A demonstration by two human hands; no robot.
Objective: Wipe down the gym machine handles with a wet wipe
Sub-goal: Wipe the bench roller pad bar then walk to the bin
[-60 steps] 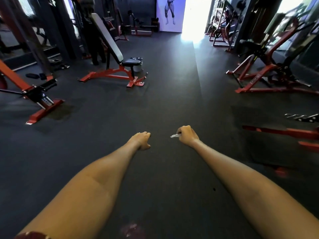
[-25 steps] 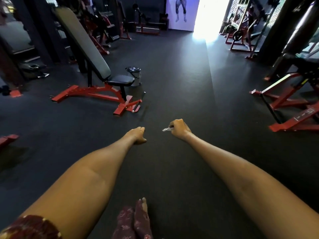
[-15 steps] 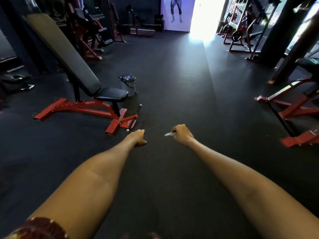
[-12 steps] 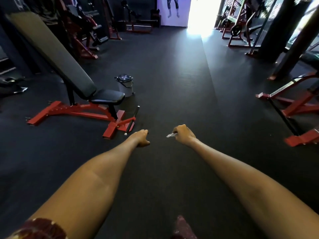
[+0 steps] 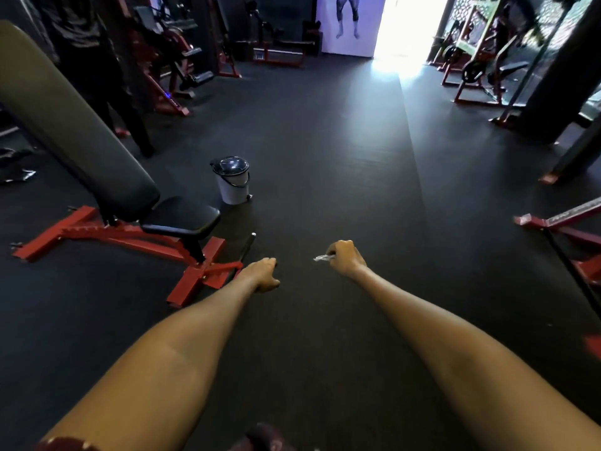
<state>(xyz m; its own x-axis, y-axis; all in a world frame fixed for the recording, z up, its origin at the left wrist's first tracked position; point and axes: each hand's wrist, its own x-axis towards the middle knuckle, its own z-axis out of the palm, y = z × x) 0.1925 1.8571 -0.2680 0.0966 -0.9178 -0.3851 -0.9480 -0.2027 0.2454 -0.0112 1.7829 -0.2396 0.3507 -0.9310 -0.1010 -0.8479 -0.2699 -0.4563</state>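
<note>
A: What sits nearest the camera?

B: Two bare forearms reach forward over the dark floor (image 5: 325,177). A patterned sleeve (image 5: 65,445) shows at the bottom left edge, and a blurred reddish shape lies at the bottom between the arms; what it is cannot be told.

A: And the hands?

B: The right hand (image 5: 345,259) is curled into a fist around a wet wipe (image 5: 322,257). A small white crumpled end of the wipe sticks out past the fingers, toward the left hand. The left hand (image 5: 262,275) hangs with its fingers loosely curled, and nothing shows in them. The two hands are near each other but apart.

A: What lies just beyond the fingers?

B: Just left of the left fingers stands the red foot of a bench (image 5: 182,219), with a black seat and a long tilted backrest that rises to the left. A thin dark bar (image 5: 247,247) lies on the floor beside that foot, a little ahead of the left fingers.

A: Farther out?

B: A small white bin (image 5: 231,180) with a dark domed lid stands past the bench seat, ahead and left of both hands. To the right of the right fingers, well apart, a red machine frame (image 5: 566,227) sits at the edge of view.

A: And at the back?

B: A person's legs (image 5: 113,102) stand behind the backrest among more red machines. Far ahead a bright doorway (image 5: 403,27) glares, with a poster (image 5: 348,21) beside it.
</note>
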